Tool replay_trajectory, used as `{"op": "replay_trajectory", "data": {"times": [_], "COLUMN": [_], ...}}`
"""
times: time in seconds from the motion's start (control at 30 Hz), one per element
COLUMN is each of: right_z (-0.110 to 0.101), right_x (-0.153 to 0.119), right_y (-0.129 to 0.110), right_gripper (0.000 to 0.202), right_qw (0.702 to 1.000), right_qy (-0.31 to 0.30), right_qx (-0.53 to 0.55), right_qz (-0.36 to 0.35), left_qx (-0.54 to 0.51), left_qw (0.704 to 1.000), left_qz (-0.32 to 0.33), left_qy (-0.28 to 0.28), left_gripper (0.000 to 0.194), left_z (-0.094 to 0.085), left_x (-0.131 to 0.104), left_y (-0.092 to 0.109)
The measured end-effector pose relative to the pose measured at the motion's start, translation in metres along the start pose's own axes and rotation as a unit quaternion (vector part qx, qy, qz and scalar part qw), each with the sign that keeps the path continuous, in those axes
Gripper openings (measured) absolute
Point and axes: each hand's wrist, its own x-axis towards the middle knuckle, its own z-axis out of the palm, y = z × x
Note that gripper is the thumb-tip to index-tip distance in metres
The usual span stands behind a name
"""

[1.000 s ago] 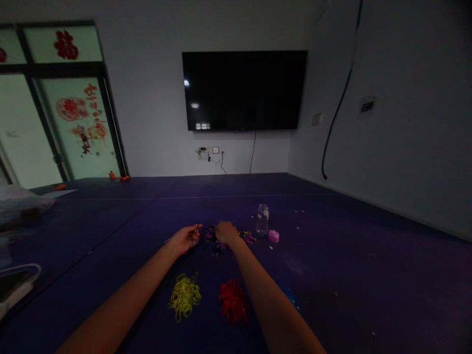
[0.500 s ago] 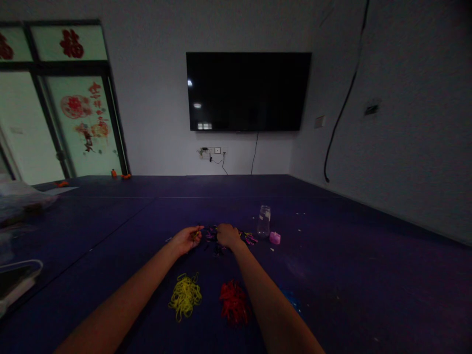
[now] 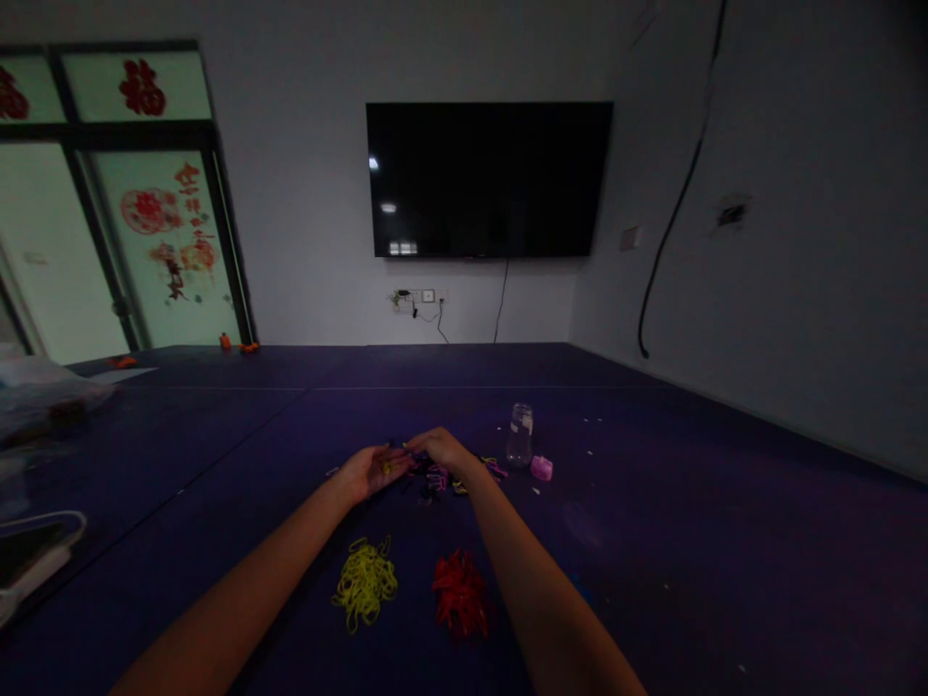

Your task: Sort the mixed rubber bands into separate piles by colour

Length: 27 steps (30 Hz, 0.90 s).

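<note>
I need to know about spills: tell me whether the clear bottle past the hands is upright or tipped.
Upright. The clear bottle stands on its base on the purple mat, neck pointing up, with a pink cap lying beside it. Contents cannot be told.

- Dark purple-blue floor mat, plain, with a few pale specks.
- Heap of yellow rubber bands.
- Heap of red rubber bands.
- Mixed heap of pink, purple, black and yellow small bands.
- Clear glass jar.
- Small pink lid.
- Black wall-mounted screen on a white wall.
- Pale green door panes with red paper cut-outs.
</note>
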Motion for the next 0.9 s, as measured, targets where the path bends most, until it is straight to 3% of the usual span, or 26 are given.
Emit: {"op": "replay_trajectory", "data": {"times": [0.1,0.27,0.4,0.53,0.9], "right_z": [0.003,-0.001,0.001,0.008,0.013], "right_x": [0.002,-0.002,-0.010,-0.017,-0.019], "right_y": [-0.008,-0.002,0.010,0.015,0.014], "right_gripper": [0.038,0.042,0.038,0.040,0.040], "right_qw": [0.999,0.980,0.967,0.957,0.946], "right_qy": [-0.041,0.028,0.023,0.000,0.007], "right_qx": [-0.020,-0.197,-0.254,-0.291,-0.322], "right_qz": [-0.019,-0.015,0.006,0.014,0.032], "left_qx": [-0.026,-0.038,-0.032,-0.032,-0.026], "left_qw": [0.999,0.999,0.997,0.996,0.998], "left_qz": [-0.010,-0.021,-0.032,-0.031,-0.018], "left_qy": [-0.024,-0.026,-0.057,-0.083,-0.051], "left_gripper": [0.023,0.029,0.037,0.046,0.043], "left_z": [-0.001,-0.006,-0.013,-0.019,-0.017], "left_x": [0.000,0.002,0.004,0.008,0.006], "left_y": [0.000,0.002,0.002,0.003,0.002]}}
